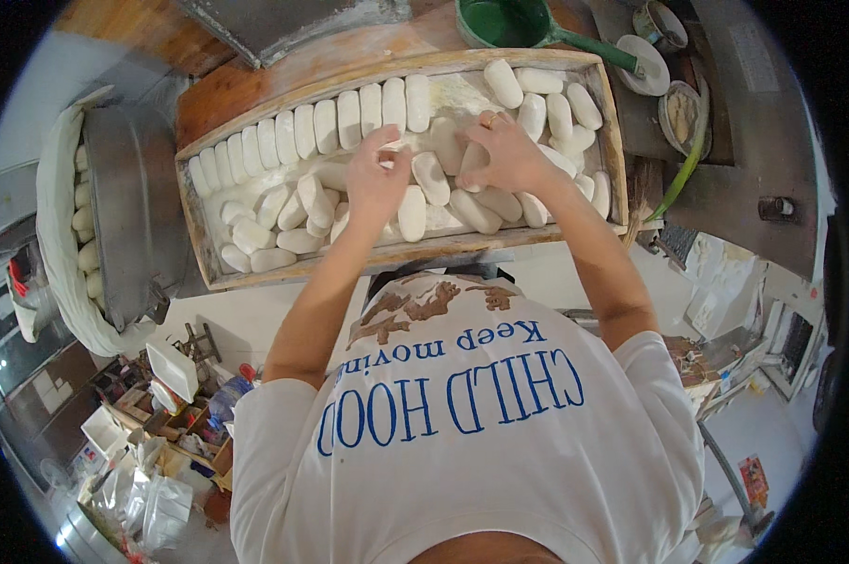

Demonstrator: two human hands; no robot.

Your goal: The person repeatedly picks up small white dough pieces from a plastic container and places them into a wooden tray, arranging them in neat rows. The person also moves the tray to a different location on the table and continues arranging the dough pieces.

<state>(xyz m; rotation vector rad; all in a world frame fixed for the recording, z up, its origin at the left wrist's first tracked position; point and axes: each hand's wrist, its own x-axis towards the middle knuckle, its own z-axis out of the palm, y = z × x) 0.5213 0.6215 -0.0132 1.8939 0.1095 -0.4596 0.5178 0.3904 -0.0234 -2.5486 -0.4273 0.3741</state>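
A long wooden tray (396, 259) dusted with flour holds many white dough-like oblong pieces. Along its far side, a row of pieces (326, 127) stands side by side, ending at an upright piece (417, 103). Loose pieces lie in a jumble at the near left and across the right part. My left hand (381, 173) is over the middle of the tray, fingers curled, with a small bit of white showing between thumb and fingers; whether it grips a piece cannot be told. My right hand (498, 155), with a ring, has its fingers around an oblong piece (475, 163) among the loose ones.
A green ladle (512, 25) lies beyond the tray. Bowls (661, 27) and a green stalk (687, 173) are at the right. To the left stands a dark metal box-like object (139, 211) beside a cloth-edged container (58, 233) of round pale pieces. Boxes and bags clutter the lower left.
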